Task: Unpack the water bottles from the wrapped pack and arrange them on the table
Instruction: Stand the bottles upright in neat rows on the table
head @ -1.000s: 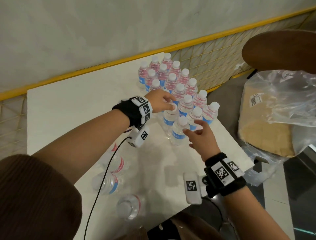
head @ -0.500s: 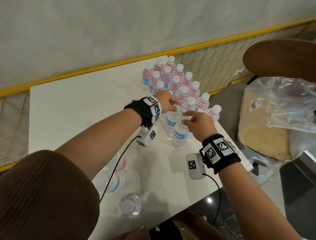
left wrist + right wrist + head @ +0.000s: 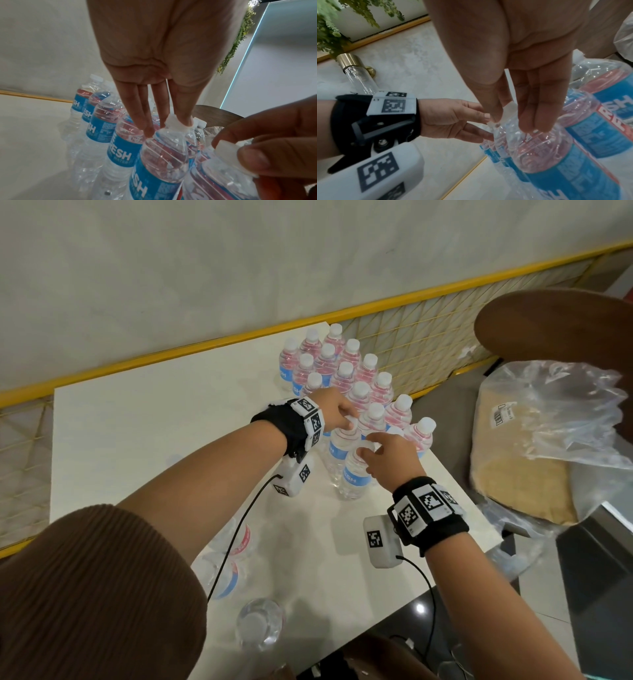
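Two water bottles stood at the front of the bunch, both upright on the white table (image 3: 144, 440) near its right edge. The left hand (image 3: 334, 414) had its fingertips pinched around the white cap of the farther bottle (image 3: 339, 450), fingers pointing straight down onto it in the left wrist view. The right hand (image 3: 390, 455) pinched the cap of the nearer bottle (image 3: 354, 474), thumb on one side and fingers on the other. The two bottles were touching each other, or as good as.

Right behind them was the main cluster of bottles (image 3: 346, 371), all upright with white caps and blue and red labels, packed in tight rows running toward the far right corner of the table. Near the front edge, a few more bottles (image 3: 233, 570) lay on their sides, partly hidden under the left forearm, and one bottle (image 3: 260, 623) showed mostly its cap end, so couldn't say how it sat.

Off the right edge sat a crumpled clear plastic bag (image 3: 555, 419) over something tan, with a brown round stool top (image 3: 561, 326) beyond it. Both wrists had black straps with white marker blocks.
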Action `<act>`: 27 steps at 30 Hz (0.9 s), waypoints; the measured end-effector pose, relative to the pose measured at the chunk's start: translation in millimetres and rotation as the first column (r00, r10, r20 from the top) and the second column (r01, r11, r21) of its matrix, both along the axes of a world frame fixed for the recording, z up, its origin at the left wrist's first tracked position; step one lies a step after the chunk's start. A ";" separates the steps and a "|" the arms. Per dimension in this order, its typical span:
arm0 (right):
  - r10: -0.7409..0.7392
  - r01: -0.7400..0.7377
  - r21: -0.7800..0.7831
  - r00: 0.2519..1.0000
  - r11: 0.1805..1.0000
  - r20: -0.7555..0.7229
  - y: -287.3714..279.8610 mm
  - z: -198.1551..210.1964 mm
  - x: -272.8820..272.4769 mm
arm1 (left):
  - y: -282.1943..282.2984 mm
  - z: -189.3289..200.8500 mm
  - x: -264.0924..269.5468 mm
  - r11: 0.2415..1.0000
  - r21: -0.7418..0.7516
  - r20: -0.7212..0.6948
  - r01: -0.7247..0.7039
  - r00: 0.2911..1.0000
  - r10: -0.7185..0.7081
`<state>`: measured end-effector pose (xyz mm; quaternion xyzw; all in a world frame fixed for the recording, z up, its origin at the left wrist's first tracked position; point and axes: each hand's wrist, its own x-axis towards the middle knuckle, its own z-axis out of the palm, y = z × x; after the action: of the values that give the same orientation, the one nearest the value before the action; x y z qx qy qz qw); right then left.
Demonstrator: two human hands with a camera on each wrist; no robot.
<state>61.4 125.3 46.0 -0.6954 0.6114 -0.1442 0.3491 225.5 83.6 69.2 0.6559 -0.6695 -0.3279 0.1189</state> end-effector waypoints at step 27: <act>0.109 -0.118 -0.075 0.987 0.990 -0.116 -3.4 -2.9 -0.8 | 2.4 1.4 -0.4 0.999 0.004 0.096 0.051 0.994 -0.052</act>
<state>60.5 121.9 43.1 -0.7497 0.5830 -0.1099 0.2931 225.1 86.0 70.6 0.6535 -0.6909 -0.2992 0.0774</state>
